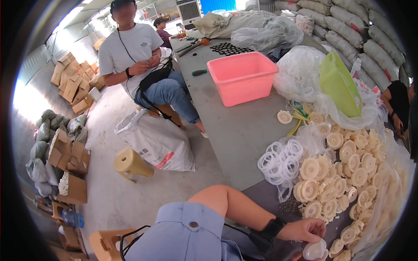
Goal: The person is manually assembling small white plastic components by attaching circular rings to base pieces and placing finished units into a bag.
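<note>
Because the long grey worktable [237,130] ran from the upper centre of the frame to the lower right, it served as the common surface for every loose part, and people sat along its edges. At the upper right, stacked grey sacks [348,30] stood against the far side, out of the working area. A seated person in a white shirt [126,45] occupied the upper left, both hands drawn together at chest level over something too small to identify. A white filled bag [159,143] lay on the floor at centre left, close to the table edge. A pink plastic tub [241,76] sat at upper centre of the table, open side up. A green basket [339,82] leaned tilted on clear plastic bags at the right.

A heap of cream plastic wheels [344,174] filled the right and lower right, spread close to the wearer. A cluster of white rings [281,163] lay just beside the heap, at centre right, kept apart from the wheels. A yellow stool [130,163] lay tipped on the floor at lower left.

At the bottom right, the left hand [307,230], strapped at the wrist with a black band, had its fingers curled down onto a white plastic cap [314,250], gripping it at the heap's near edge. The right hand was outside the frame.
</note>
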Demonstrator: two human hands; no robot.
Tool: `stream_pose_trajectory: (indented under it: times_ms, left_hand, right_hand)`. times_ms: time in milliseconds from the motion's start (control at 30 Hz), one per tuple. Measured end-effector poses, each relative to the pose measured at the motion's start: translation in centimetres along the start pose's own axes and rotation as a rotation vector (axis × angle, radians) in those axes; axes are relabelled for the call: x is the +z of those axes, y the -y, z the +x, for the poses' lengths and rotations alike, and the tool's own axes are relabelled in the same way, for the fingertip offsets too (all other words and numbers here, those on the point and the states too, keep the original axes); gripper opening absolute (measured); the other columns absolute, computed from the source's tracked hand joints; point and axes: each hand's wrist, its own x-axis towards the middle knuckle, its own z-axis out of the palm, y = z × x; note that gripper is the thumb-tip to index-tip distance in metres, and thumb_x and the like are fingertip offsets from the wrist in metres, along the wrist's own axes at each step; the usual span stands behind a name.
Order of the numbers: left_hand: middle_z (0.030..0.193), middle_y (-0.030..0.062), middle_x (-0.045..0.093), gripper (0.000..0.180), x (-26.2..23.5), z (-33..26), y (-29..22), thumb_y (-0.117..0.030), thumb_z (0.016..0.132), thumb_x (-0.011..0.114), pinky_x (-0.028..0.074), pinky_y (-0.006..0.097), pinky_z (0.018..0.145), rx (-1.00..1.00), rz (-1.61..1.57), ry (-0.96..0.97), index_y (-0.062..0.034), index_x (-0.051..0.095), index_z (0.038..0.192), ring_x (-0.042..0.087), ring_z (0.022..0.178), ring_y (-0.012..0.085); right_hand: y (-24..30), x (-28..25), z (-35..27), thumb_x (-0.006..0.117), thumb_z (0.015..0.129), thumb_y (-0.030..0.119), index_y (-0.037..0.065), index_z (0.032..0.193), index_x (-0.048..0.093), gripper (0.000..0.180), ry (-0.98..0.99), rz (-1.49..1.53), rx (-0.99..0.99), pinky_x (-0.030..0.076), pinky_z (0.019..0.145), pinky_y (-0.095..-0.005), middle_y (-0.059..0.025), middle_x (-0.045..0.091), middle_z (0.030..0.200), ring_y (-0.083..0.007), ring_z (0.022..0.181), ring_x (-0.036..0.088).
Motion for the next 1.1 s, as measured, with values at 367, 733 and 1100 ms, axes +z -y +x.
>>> stream_pose_trajectory:
  times_ms: [367, 733, 1100]
  left_hand:
    - [0.071, -0.0004, 0.053, 0.015, 0.3, -0.3, 1.0, -0.012, 0.075, 0.053, 0.042, 0.020, 0.057, -0.068, -0.046, 0.012, -0.0037, 0.049, 0.087, 0.051, 0.063, 0.0048]
    - [0.077, -0.0023, 0.053, 0.017, -0.3, 0.4, 1.6, -0.012, 0.074, 0.058, 0.043, 0.019, 0.056, -0.180, -0.291, 0.119, -0.0059, 0.051, 0.088, 0.051, 0.065, 0.0054]
    - [0.077, 0.0019, 0.056, 0.020, -0.6, 0.5, 1.8, -0.014, 0.077, 0.055, 0.043, 0.021, 0.061, -0.093, -0.118, 0.063, -0.0015, 0.049, 0.091, 0.055, 0.071, 0.0082]
  right_hand:
    - [0.3, 0.0, -0.3, 0.036, 0.086, 0.046, 0.003, 0.114, 0.041, 0.051, -0.154, -0.419, 0.410, 0.043, 0.072, -0.0295, -0.0071, 0.050, 0.102, -0.0181, 0.090, 0.051]
    - [-1.0, -3.2, 0.7, 0.039, 0.085, 0.035, 0.002, 0.100, 0.046, 0.037, -0.377, -0.457, 0.156, 0.045, 0.064, -0.0288, -0.0075, 0.053, 0.085, -0.0174, 0.076, 0.054]
    - [0.3, -1.7, 0.9, 0.040, 0.086, 0.033, 0.000, 0.103, 0.047, 0.038, -0.060, -0.363, 0.334, 0.048, 0.064, -0.0299, -0.0113, 0.056, 0.092, -0.0207, 0.080, 0.058]
